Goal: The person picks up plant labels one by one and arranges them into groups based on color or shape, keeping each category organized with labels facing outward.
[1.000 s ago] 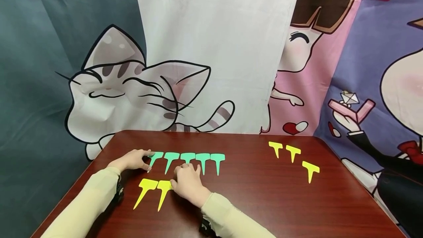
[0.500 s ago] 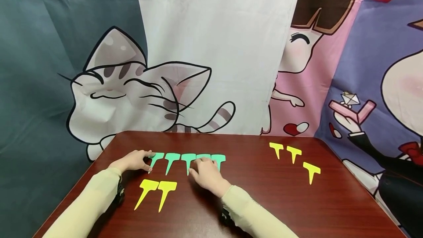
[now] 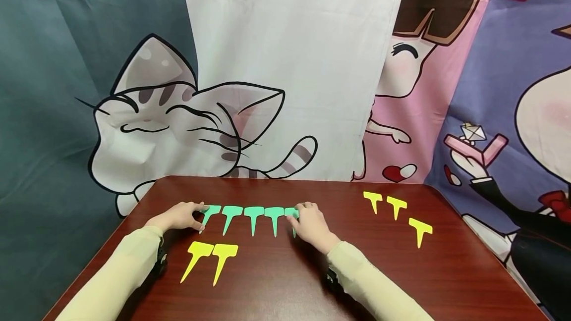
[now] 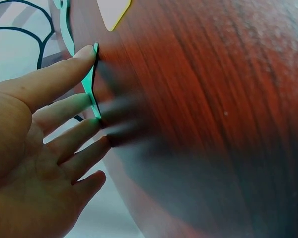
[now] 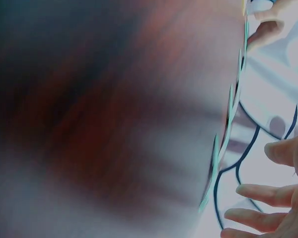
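Note:
Several green T-shaped plant labels (image 3: 253, 214) lie side by side in a row on the brown table. At the row's left end, my left hand (image 3: 178, 215) holds the leftmost green label (image 4: 91, 87) between the thumb and the fingers, as the left wrist view shows. My right hand (image 3: 311, 226) is over the rightmost green label (image 3: 291, 211) and covers part of it. In the right wrist view the fingers (image 5: 270, 196) of this hand are spread and apart from the labels. Two yellow labels (image 3: 200, 249) lie nearer, below the green row.
Three more yellow plant labels (image 3: 396, 205) lie spread out on the right side of the table (image 3: 357, 271). Behind the table's far edge hangs a cloth backdrop (image 3: 290, 63) with cartoon figures.
My right hand has moved rightward along the green row, from beside the near yellow labels to the right end. The left hand and all the labels have stayed in place.

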A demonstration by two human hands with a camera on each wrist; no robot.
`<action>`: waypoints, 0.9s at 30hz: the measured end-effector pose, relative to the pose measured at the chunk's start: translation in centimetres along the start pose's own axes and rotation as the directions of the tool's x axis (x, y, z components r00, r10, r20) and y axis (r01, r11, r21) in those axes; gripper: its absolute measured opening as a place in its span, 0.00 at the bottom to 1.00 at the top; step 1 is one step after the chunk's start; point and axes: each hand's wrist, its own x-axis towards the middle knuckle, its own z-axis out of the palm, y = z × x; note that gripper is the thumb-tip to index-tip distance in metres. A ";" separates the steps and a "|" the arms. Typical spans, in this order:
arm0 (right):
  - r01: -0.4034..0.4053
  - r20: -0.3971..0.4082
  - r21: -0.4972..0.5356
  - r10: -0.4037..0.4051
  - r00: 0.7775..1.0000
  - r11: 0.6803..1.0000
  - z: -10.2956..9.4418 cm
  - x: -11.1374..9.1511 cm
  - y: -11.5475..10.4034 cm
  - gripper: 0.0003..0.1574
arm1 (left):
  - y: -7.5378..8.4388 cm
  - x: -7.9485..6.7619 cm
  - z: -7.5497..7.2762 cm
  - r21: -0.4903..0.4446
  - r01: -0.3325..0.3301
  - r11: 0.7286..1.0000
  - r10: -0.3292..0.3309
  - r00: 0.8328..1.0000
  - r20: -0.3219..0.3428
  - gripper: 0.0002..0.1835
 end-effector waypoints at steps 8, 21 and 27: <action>-0.084 0.003 0.020 0.083 0.997 0.996 -0.8 0.4 3.3 0.18 | 0.1 0.0 -0.1 -0.013 0.007 1.000 -0.007 1.000 -0.005 0.37; -0.201 0.052 -0.008 0.201 0.978 0.980 -2.2 0.8 8.6 0.24 | 0.1 0.1 0.0 -0.016 0.006 1.000 -0.006 1.000 -0.006 0.37; -0.219 0.043 -0.029 0.221 0.974 0.975 -2.8 0.7 11.0 0.23 | 0.0 0.1 0.0 -0.007 0.003 1.000 -0.003 1.000 -0.001 0.37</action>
